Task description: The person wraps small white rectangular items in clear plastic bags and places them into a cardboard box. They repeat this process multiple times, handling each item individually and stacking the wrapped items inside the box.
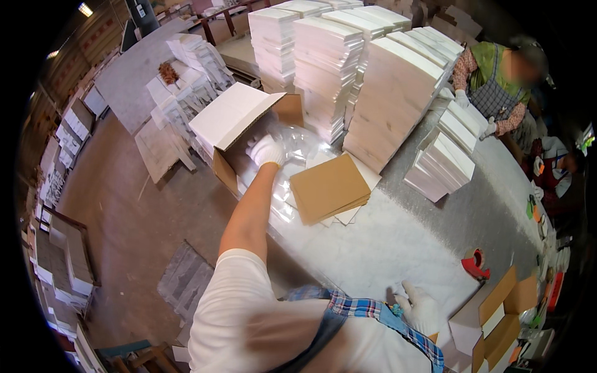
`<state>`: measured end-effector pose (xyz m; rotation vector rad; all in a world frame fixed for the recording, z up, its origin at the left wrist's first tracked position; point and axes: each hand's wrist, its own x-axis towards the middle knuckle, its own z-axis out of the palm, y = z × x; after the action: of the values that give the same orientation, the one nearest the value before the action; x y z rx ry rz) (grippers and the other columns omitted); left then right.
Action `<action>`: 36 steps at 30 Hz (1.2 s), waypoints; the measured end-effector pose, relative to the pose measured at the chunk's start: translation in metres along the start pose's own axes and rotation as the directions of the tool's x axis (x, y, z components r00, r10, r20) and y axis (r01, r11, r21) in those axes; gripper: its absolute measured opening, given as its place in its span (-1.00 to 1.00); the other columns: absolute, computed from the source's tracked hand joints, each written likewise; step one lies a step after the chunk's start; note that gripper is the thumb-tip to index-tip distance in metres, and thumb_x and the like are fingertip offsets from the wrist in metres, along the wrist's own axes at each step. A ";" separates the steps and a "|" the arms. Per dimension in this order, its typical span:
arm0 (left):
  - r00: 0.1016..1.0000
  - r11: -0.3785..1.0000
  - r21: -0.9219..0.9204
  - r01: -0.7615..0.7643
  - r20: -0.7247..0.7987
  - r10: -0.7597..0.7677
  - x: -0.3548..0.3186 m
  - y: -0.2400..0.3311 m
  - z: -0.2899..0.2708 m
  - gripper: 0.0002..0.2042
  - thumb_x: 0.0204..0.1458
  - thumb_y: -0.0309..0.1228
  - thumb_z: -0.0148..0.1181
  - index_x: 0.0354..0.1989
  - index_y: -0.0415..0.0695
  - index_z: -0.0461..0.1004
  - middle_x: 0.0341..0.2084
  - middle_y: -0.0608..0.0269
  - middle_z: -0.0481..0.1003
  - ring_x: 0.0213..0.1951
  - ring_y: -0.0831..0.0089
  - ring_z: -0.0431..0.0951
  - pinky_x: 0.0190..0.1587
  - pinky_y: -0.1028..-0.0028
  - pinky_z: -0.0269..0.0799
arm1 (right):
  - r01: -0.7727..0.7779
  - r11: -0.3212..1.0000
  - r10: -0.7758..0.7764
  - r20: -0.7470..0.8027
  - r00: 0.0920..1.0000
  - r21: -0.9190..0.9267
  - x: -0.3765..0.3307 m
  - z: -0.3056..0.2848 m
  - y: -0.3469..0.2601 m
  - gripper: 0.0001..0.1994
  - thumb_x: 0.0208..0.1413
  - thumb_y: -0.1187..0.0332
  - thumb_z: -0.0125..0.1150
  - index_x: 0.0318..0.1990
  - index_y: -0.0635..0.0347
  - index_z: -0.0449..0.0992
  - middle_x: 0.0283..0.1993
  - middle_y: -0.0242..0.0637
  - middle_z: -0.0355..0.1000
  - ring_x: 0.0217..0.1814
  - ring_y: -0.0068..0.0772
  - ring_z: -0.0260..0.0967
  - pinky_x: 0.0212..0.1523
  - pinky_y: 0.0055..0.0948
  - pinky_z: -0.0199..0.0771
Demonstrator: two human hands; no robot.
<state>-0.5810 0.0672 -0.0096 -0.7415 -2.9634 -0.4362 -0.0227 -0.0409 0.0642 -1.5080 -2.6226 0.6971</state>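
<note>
My left hand (266, 151), in a white knit glove, reaches into the mouth of an open white cardboard box (233, 112) lying on its side. Its fingers look curled; what they hold, if anything, I cannot make out. Clear plastic film (298, 144) spills from the box beside that hand and runs along the table edge. Brown cardboard sheets (329, 188) lie stacked on some white pieces, right of the film. Low at the right, my gloved right hand (420, 309) is over the pale stone table (373, 248), its fingers apart and nothing in them.
Tall stacks of white marble tiles (392, 93) stand behind the cardboard, with a smaller stack (440, 160) to the right. A red tape dispenser (476, 264) and an open carton (497, 320) sit at right. A co-worker (497, 87) in green handles tiles; another person is beyond.
</note>
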 end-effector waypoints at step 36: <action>0.941 0.912 -0.248 -0.327 0.004 0.339 -0.093 -0.012 0.027 -0.72 0.22 -0.16 0.16 -0.23 -0.09 0.66 -0.26 0.09 0.67 -0.07 0.09 0.63 -0.02 0.08 0.54 | 0.270 0.893 -0.328 0.111 0.938 0.359 0.177 0.005 -0.097 -0.56 0.28 0.27 0.30 0.25 0.23 0.54 0.07 -0.10 0.64 0.12 -0.29 0.59 0.21 -0.34 0.50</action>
<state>-0.5043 0.0221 -0.0498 -1.2728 -2.7681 -0.7717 -0.1960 0.0631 0.0655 -0.9604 -2.5856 1.2101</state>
